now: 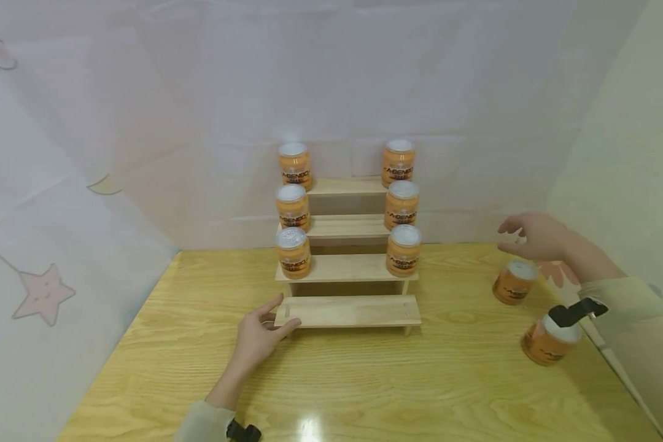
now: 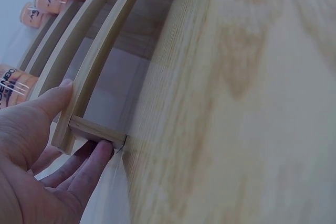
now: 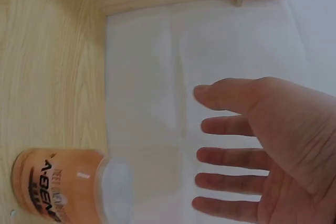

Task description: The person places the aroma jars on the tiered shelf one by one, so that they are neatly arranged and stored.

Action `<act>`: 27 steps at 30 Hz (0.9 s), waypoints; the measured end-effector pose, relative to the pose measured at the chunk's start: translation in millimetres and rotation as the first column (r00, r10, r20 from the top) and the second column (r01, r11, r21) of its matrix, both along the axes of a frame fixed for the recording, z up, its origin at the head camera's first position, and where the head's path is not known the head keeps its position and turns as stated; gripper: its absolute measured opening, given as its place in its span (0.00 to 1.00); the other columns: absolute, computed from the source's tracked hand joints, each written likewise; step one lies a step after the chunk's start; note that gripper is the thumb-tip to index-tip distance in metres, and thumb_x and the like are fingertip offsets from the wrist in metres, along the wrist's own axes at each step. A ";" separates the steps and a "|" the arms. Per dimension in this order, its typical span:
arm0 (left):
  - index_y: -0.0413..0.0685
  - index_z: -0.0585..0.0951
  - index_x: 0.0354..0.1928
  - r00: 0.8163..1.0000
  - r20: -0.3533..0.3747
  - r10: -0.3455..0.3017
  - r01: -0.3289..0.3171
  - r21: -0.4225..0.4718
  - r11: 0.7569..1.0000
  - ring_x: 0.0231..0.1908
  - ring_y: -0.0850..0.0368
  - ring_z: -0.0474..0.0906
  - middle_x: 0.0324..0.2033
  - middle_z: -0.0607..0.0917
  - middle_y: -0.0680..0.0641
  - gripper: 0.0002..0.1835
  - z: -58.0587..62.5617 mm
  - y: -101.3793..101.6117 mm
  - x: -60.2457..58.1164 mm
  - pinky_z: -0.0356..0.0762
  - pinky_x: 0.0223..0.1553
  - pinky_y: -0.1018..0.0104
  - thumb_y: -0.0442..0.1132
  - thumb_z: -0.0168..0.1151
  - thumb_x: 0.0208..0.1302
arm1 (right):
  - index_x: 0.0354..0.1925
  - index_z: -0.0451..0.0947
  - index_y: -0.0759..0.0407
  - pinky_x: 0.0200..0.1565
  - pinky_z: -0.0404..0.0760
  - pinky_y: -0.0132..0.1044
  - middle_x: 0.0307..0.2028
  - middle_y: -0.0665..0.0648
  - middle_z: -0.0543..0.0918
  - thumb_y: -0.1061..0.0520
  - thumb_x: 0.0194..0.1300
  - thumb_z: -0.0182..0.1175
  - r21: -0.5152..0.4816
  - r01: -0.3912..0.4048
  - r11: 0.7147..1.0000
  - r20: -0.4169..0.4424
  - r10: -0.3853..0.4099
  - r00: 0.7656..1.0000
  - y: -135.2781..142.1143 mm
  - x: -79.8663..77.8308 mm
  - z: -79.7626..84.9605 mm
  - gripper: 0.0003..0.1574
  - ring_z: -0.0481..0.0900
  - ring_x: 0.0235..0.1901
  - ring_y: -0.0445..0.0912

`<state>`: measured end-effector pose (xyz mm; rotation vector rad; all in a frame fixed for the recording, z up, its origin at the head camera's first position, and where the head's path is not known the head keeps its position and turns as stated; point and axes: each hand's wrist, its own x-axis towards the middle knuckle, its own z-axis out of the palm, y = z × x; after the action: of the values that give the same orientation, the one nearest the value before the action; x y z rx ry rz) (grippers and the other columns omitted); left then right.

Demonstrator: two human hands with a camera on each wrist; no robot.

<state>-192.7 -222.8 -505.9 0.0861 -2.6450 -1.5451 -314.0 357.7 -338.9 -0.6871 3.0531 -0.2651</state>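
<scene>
A stepped wooden display rack (image 1: 348, 312) stands on the table with an orange can at each end of its upper three steps, among them one can (image 1: 294, 253) on the left and another (image 1: 404, 250) on the right. My left hand (image 1: 258, 334) grips the left end of the lowest step; in the left wrist view the thumb lies on the board and the fingers touch its side support (image 2: 97, 131). My right hand (image 1: 541, 236), fingers extended and holding nothing, hovers above an orange can (image 1: 515, 282) with a pale lid. That can (image 3: 63, 184) stands upright, below the hand (image 3: 278, 150).
Another orange can (image 1: 549, 341) stands nearer on the right, partly covered by the black wrist strap (image 1: 577, 312). Pale cloth (image 1: 331, 80) hangs behind the wooden table (image 1: 364, 387) and at both sides. The lowest step carries no can.
</scene>
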 end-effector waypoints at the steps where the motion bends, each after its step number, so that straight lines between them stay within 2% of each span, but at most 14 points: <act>1: 0.55 0.76 0.75 1.000 0.000 0.000 0.000 0.002 1.000 0.50 0.48 0.88 0.59 0.85 0.39 0.44 0.0 0.1 -0.1 0.90 0.43 0.68 0.54 0.83 0.58 | 0.57 0.83 0.66 0.49 0.86 0.62 0.53 0.71 0.87 0.49 0.72 0.70 0.014 -0.004 1.000 0.019 0.004 1.000 2.4 1.0 -2.3 0.25 0.87 0.48 0.65; 3: 0.54 0.76 0.75 1.000 0.000 0.000 0.000 0.001 1.000 0.50 0.49 0.88 0.60 0.85 0.40 0.44 0.2 0.4 -0.2 0.90 0.43 0.68 0.54 0.83 0.58 | 0.58 0.83 0.65 0.51 0.85 0.65 0.54 0.72 0.86 0.49 0.71 0.71 0.042 -0.009 0.999 0.051 0.006 0.999 6.6 3.0 -6.8 0.26 0.87 0.48 0.65; 5: 0.54 0.76 0.76 1.000 0.000 -0.002 0.002 0.000 1.000 0.50 0.48 0.88 0.61 0.84 0.39 0.44 0.1 0.5 -0.3 0.90 0.43 0.68 0.54 0.82 0.58 | 0.59 0.82 0.63 0.56 0.78 0.72 0.57 0.71 0.86 0.47 0.69 0.72 0.066 0.010 0.998 0.087 -0.016 0.996 10.5 4.7 -10.7 0.28 0.87 0.49 0.65; 8: 0.54 0.76 0.76 1.000 -0.002 -0.002 0.002 -0.003 1.000 0.50 0.49 0.88 0.63 0.84 0.39 0.44 -0.2 0.4 -0.5 0.90 0.44 0.68 0.54 0.82 0.59 | 0.62 0.82 0.60 0.54 0.73 0.75 0.59 0.70 0.85 0.43 0.69 0.72 0.101 0.029 0.994 0.140 -0.043 0.989 15.8 6.9 -16.1 0.32 0.85 0.52 0.67; 10: 0.54 0.76 0.76 1.000 -0.003 -0.001 0.001 -0.005 1.000 0.50 0.49 0.88 0.63 0.84 0.40 0.44 -0.6 0.0 -0.7 0.90 0.45 0.67 0.54 0.82 0.59 | 0.63 0.81 0.60 0.55 0.74 0.72 0.60 0.71 0.84 0.43 0.71 0.71 0.098 0.018 0.995 0.180 -0.036 0.983 19.1 8.0 -19.8 0.31 0.84 0.53 0.69; 14: 0.54 0.76 0.76 1.000 -0.007 -0.004 0.004 -0.008 1.000 0.49 0.50 0.88 0.62 0.84 0.40 0.44 -1.3 -0.3 -1.3 0.89 0.45 0.69 0.54 0.82 0.58 | 0.63 0.79 0.66 0.48 0.85 0.55 0.59 0.76 0.83 0.51 0.72 0.69 0.043 -0.009 0.999 0.265 -0.003 0.964 24.7 8.8 -27.6 0.29 0.85 0.52 0.66; 18: 0.54 0.76 0.75 1.000 -0.013 -0.005 0.005 -0.011 1.000 0.47 0.52 0.88 0.61 0.85 0.40 0.44 -2.6 -0.7 -2.4 0.87 0.42 0.73 0.55 0.82 0.58 | 0.64 0.77 0.67 0.40 0.81 0.43 0.58 0.78 0.81 0.53 0.64 0.74 0.013 0.020 1.000 0.302 -0.023 0.953 27.6 7.8 -35.2 0.35 0.83 0.47 0.57; 22: 0.55 0.76 0.75 1.000 -0.009 -0.002 0.002 -0.005 1.000 0.45 0.53 0.88 0.59 0.86 0.40 0.44 -2.3 -0.3 -2.3 0.86 0.40 0.74 0.54 0.83 0.58 | 0.63 0.77 0.66 0.38 0.78 0.41 0.57 0.80 0.81 0.53 0.60 0.77 0.006 0.030 1.000 0.288 -0.031 0.957 29.9 6.1 -41.6 0.38 0.81 0.44 0.54; 27: 0.54 0.76 0.76 1.000 -0.006 -0.005 0.005 0.000 1.000 0.46 0.51 0.89 0.58 0.85 0.39 0.44 -0.1 0.3 -0.8 0.88 0.40 0.72 0.54 0.82 0.58 | 0.62 0.78 0.66 0.34 0.79 0.40 0.53 0.76 0.84 0.53 0.63 0.76 0.013 0.024 1.000 0.273 -0.027 0.962 32.5 6.9 -45.3 0.34 0.80 0.39 0.51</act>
<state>-193.5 -222.5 -506.0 0.0750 -2.6424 -1.5441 -307.1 390.1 -384.3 -0.5576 2.7990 -0.3165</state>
